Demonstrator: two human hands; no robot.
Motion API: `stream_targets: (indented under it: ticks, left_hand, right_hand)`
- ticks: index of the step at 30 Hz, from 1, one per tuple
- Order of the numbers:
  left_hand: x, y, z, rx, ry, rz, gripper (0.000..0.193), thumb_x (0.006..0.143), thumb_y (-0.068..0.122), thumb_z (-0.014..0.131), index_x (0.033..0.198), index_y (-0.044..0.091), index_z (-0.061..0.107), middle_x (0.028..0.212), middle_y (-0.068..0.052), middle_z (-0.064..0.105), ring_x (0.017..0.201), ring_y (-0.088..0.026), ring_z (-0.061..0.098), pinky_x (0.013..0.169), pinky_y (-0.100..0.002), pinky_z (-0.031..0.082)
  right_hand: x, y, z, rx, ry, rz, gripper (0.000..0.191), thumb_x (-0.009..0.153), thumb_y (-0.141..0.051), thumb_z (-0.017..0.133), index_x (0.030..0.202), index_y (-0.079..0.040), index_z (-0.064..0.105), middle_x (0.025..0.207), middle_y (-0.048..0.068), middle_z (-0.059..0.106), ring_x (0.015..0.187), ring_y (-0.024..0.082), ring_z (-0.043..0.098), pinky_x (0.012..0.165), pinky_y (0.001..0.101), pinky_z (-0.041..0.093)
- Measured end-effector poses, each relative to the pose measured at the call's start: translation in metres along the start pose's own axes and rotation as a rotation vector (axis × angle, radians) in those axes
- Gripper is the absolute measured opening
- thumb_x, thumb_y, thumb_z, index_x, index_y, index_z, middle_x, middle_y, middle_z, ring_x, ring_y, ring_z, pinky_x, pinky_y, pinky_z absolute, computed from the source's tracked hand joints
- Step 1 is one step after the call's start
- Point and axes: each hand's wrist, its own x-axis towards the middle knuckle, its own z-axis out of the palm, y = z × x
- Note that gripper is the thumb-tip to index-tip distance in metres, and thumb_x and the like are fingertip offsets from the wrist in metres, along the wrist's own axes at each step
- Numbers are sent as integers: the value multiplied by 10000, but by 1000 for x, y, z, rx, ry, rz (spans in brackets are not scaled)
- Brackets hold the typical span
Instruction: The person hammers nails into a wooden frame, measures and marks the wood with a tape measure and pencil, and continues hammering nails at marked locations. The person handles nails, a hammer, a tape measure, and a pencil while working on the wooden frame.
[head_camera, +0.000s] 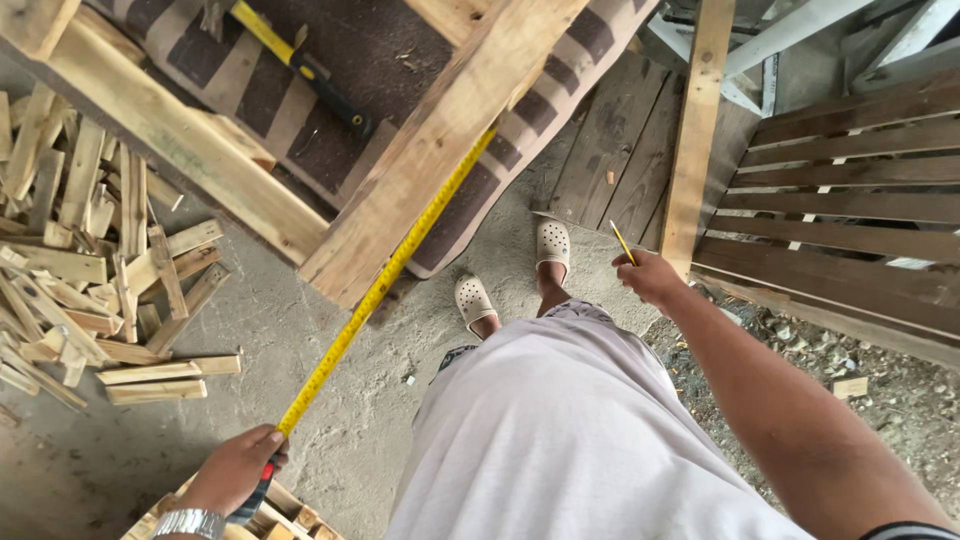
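View from above over the person's pale shirt (580, 440), the nearest surface, with two cream clogs (510, 275) on the concrete floor (340, 400) below it. The left hand (235, 470), a metal watch (188, 522) at its wrist, is closed around the case of a tape measure; the case itself is mostly hidden inside the grip. The yellow tape (385, 285) runs out of that hand diagonally upward and to the right, crossing the floor and lying along the edge of a pale wooden beam (440, 140), where its far end passes out of sight. The right hand (650, 275) is curled, its fingers pinching a yellow pencil (622, 242) that points up and away, just beside an upright pale plank (692, 130). Behind the beam, a hammer with a yellow and black handle (305, 68) rests on a striped brown cushion (330, 60). A heap of short wood offcuts (90, 270) lies on the floor at the left. Dark slatted wooden panels (850, 210) lean at the right, above scattered rubble (850, 385).
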Motion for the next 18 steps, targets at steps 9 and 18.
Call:
stream_targets:
  ticks: [9,18]
  left_hand:
    - [13,15,-6,36,-51,137,332,1008,283,532,979,34,750,792,-91,765,710,-191,662,727,-342,535]
    - [22,9,-19,161,-31,229,362,1010,321,508,930,47,730,800,-78,782,727,-163,706,741,-330,538]
  right_hand:
    - [-51,-3,77,30,39,-47,321,946,-165,608,1258,-148,682,974,97,678,702,154,549,563,312,450]
    - [-76,9,103,79,67,-35,292,961,-164,621,1243,-139,693,933,101,666,683,146,538,559,313,436]
